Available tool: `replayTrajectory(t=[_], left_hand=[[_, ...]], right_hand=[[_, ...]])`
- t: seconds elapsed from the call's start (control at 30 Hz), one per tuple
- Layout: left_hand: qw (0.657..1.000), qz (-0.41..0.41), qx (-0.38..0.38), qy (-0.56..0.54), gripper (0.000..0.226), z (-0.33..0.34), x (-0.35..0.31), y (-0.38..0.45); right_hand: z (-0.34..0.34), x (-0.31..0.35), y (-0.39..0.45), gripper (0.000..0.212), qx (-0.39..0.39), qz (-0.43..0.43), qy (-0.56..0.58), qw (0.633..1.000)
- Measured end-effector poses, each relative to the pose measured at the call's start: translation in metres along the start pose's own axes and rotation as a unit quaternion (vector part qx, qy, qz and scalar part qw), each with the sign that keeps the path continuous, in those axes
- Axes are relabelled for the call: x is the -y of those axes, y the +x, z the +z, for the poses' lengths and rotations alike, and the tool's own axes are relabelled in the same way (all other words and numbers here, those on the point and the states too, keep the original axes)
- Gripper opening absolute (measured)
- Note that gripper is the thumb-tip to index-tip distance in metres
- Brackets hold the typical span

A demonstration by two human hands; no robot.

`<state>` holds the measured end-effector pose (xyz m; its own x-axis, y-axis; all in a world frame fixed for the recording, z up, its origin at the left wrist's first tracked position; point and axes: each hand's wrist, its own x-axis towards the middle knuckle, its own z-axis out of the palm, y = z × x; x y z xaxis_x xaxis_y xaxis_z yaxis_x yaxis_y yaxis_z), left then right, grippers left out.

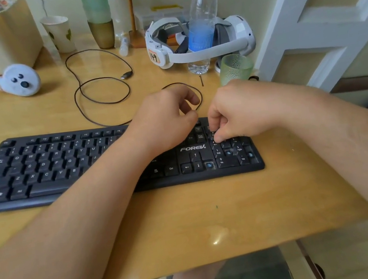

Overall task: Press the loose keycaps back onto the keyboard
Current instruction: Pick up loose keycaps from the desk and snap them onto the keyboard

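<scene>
The wooden desk (pixel 213 207) carries a black plastic keyboard (pixel 63 173) lying across its middle. Both bare forearms reach over it. The left hand (pixel 165 120) hovers above the navigation keys, fingers curled, though whether they pinch anything is hidden. The right hand (pixel 241 111) bends down on the number pad, fingertips (pixel 217 137) pressing near the 4 key. At least 3 open sockets (pixel 209 165) show blue stems.
</scene>
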<state>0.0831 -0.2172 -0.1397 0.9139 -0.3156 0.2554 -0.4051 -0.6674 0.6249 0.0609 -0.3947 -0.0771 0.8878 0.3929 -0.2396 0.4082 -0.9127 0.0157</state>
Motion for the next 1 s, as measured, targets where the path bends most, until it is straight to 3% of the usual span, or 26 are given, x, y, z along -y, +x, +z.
replayTrajectory(t=[0.4, 0.83, 1.0], left_hand=[[0.999, 0.028, 0.016, 0.041, 0.025, 0.005, 0.000, -0.001], [0.996, 0.059, 0.023, 0.062, 0.027, 0.010, 0.000, -0.003], [0.996, 0.061, 0.023, 0.063, 0.028, 0.009, -0.001, -0.003]], right_hand=[[0.007, 0.002, 0.004, 0.010, -0.027, 0.003, -0.043, 0.999], [0.022, 0.003, 0.002, 0.003, -0.084, 0.051, 0.006, 0.995], [0.029, 0.000, 0.001, 0.011, -0.094, 0.055, 0.021, 0.994]])
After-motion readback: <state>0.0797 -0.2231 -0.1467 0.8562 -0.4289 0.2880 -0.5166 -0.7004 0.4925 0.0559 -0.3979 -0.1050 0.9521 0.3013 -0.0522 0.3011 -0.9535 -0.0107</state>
